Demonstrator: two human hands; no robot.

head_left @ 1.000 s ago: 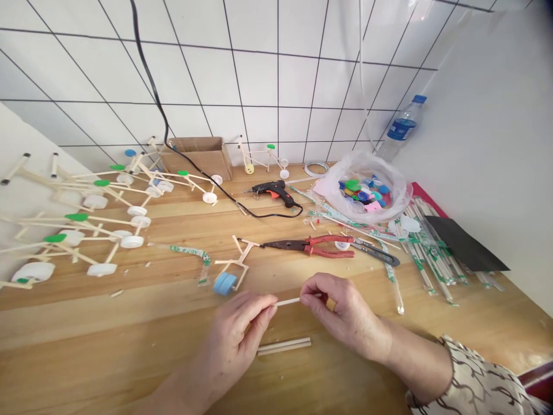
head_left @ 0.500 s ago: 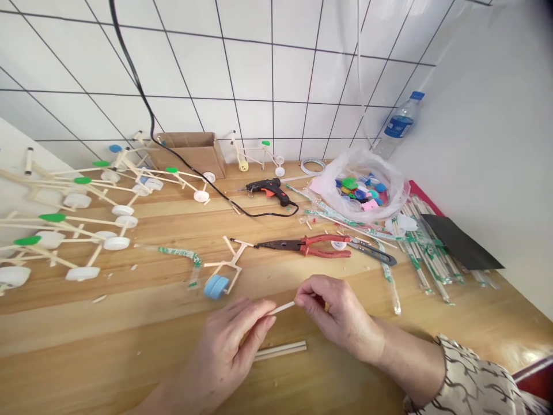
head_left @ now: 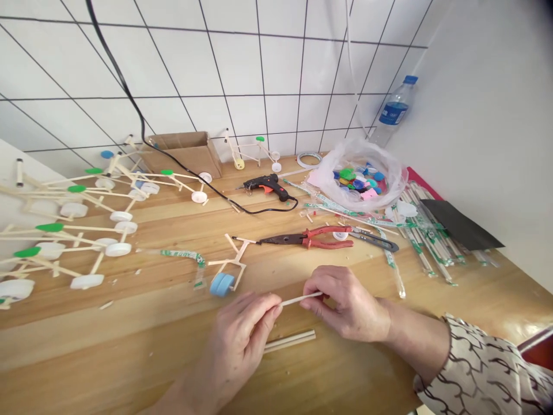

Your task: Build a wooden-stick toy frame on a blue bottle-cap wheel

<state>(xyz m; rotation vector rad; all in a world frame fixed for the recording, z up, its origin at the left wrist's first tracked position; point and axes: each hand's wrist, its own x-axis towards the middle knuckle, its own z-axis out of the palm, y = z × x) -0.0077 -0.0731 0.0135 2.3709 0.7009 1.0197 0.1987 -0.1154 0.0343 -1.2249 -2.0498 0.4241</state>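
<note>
A thin pale wooden stick (head_left: 298, 300) is held level above the table between both hands. My left hand (head_left: 246, 325) pinches its left end between thumb and fingertips. On the other end, the thumb and curled fingers of my right hand (head_left: 349, 305) are closed around it. Below the hands, more cut sticks (head_left: 290, 341) lie side by side on the wood. Just beyond my left hand sits a small stick frame (head_left: 235, 259) with blue bottle caps (head_left: 222, 284) attached. Red-handled pliers (head_left: 306, 237) lie behind my hands, their tip close to that frame.
Several stick models with white cap wheels (head_left: 86, 281) fill the left side. Toward the wall are a black glue gun (head_left: 266, 185), a cardboard box (head_left: 185, 154) and a bag of caps (head_left: 328, 184). A utility knife (head_left: 375, 238) and wrapped sticks (head_left: 432, 236) lie right.
The view has shifted a little. More of the stick shows now, and its right end is visible between my right thumb and fingers. Both hands still hold it.
</note>
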